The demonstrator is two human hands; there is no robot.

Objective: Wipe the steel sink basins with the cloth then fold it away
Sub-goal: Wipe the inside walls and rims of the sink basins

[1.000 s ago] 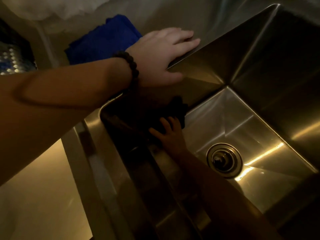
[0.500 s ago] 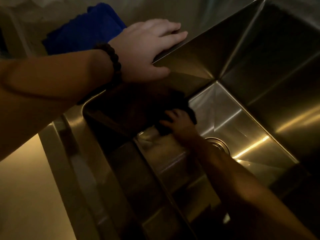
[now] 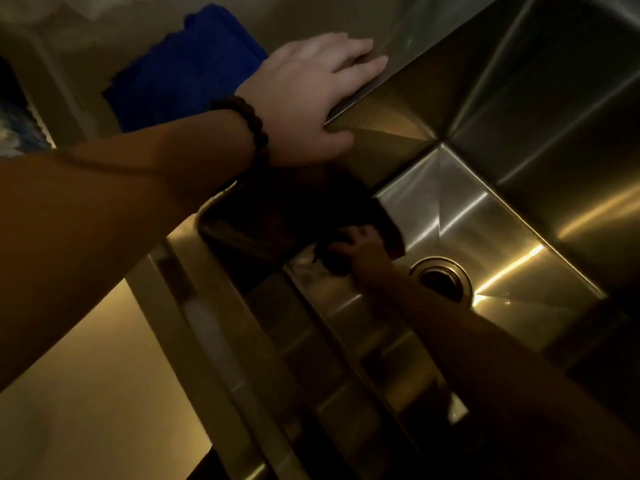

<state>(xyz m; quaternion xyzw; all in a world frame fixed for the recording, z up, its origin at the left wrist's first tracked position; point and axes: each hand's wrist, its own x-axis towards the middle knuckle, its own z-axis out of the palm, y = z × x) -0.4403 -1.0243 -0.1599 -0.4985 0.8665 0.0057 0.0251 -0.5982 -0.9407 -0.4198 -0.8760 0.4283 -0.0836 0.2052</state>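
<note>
- Wiping is midway: your right hand (image 3: 363, 252) fingers clutch the dark crumpled cloth (image 3: 346, 220) at the steel sink basin (image 3: 485, 216) floor's near-left corner.
- Your left hand (image 3: 311, 95), fingers spread, braces the rim; folding remains.

A folded blue towel (image 3: 180, 74) is seen lying on the steel ledge (image 3: 304, 15) behind the basin, at the upper left. A dark bead bracelet (image 3: 247, 121) is worn round a wrist just in front of it, its beads overlapping the towel's near edge in the view. At the far left edge a patterned, shiny object (image 3: 15, 129) is partly shown, too blurred to be identified. A pale, warmly lit floor (image 3: 86, 393) is seen at the lower left.
</note>
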